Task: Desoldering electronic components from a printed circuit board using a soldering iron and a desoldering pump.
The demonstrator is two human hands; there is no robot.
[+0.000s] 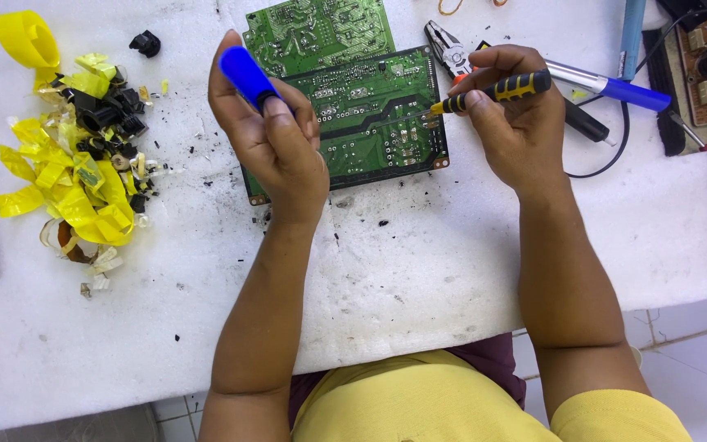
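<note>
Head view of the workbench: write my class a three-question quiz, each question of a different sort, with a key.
1. True or false: the right hand holds pliers.
2. What does the left hand grip? A) a blue-handled tool B) yellow tape C) a black clip
3. Fill in: the heap of yellow tape scraps lies on the person's ____ side of the green circuit board.

Key
1. False: it holds a yellow-and-black screwdriver, tip at the board's edge; the pliers lie on the white foam sheet.
2. A, the blue-handled tool.
3. left
</note>
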